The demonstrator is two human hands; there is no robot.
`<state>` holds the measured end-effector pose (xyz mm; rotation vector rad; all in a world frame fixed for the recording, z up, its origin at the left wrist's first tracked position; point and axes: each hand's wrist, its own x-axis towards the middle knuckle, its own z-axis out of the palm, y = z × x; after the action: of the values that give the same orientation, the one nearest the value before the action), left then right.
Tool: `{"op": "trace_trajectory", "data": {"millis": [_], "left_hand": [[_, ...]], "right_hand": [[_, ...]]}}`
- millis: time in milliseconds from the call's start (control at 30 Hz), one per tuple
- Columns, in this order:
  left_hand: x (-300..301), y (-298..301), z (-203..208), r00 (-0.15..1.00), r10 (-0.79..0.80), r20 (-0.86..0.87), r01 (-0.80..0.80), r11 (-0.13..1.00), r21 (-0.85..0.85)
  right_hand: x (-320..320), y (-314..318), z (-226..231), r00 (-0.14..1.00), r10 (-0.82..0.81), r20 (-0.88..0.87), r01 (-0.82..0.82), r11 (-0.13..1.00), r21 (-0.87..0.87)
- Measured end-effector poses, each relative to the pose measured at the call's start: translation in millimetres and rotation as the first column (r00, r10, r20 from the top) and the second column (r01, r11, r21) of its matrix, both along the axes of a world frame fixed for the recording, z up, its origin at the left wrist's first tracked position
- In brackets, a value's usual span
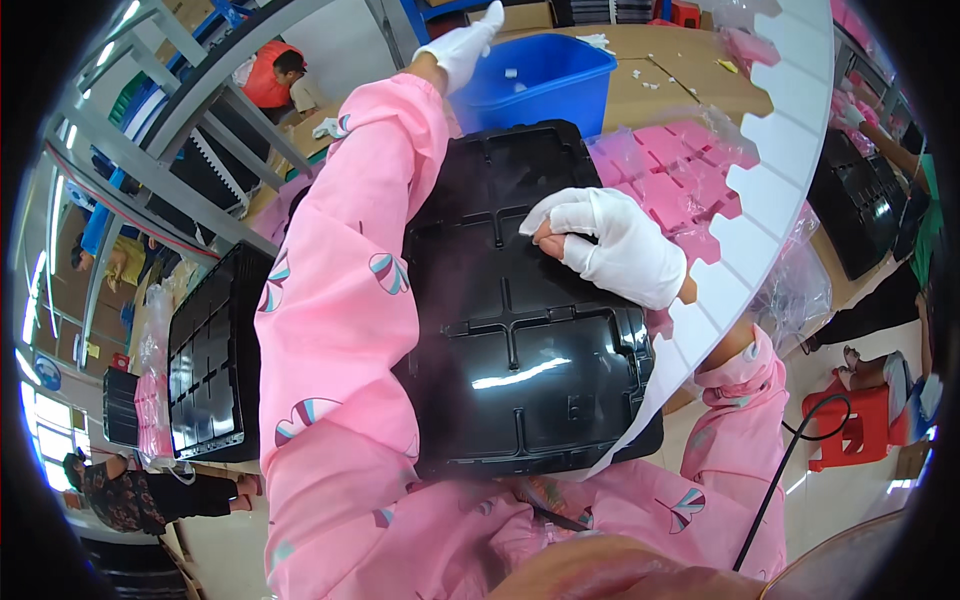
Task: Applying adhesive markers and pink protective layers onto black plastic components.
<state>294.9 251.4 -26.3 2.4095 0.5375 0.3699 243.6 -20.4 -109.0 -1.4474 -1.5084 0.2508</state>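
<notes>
The glossy black tray (535, 390) lies ribbed side up in front of the person, the widest thing within reach; to handle it well, I judge, it wants to be kept flat and steady, with light fingertips along the ribs; the pink left sleeve (345, 220) overlaps its left part and is best lifted clear of the shiny surface; the white toothed strip (775, 180) curves past its right side, in front of the right forearm, and should be guided so that its teeth do not snag; the blue bin (575, 95) stands just beyond the far edge; the tray lies beneath the right hand (615, 245), whose fingers are curled, though I cannot tell whether they touch it or pinch anything; it lies nearer the body than the left hand (465, 48), which reaches out with straight fingers beside the bin, nothing visible in its grasp.
</notes>
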Motion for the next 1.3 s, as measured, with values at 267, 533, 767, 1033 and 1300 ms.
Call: {"op": "trace_trajectory", "data": {"millis": [267, 533, 767, 1033, 1300], "left_hand": [[-2.2, -8.7, -6.4, 0.96, 0.085, 0.265, 0.098, 0.787, -0.609], [-98.3, -41.4, 14.3, 0.924, -0.09, 0.371, 0.283, 0.814, -0.508], [-137.8, -72.4, 8.0, 0.933, -0.132, 0.335, 0.306, 0.78, -0.545], [-170.8, -110.7, 7.0, 0.955, -0.16, 0.251, 0.272, 0.807, -0.524], [-176.3, -110.7, 0.6, 0.954, -0.166, 0.249, 0.281, 0.785, -0.552]], "right_hand": [[7.9, -0.5, -18.4, 0.919, -0.08, -0.386, 0.176, 0.96, 0.219], [121.2, -47.3, -32.3, 0.697, -0.711, 0.097, 0.716, 0.698, -0.029], [149.7, -32.6, -56.8, 0.655, -0.54, 0.529, 0.75, 0.382, -0.539], [160.6, -21.0, -70.0, 0.656, -0.474, 0.588, 0.75, 0.313, -0.583], [164.6, -20.7, -79.7, 0.649, -0.422, 0.633, 0.761, 0.355, -0.544]]}}
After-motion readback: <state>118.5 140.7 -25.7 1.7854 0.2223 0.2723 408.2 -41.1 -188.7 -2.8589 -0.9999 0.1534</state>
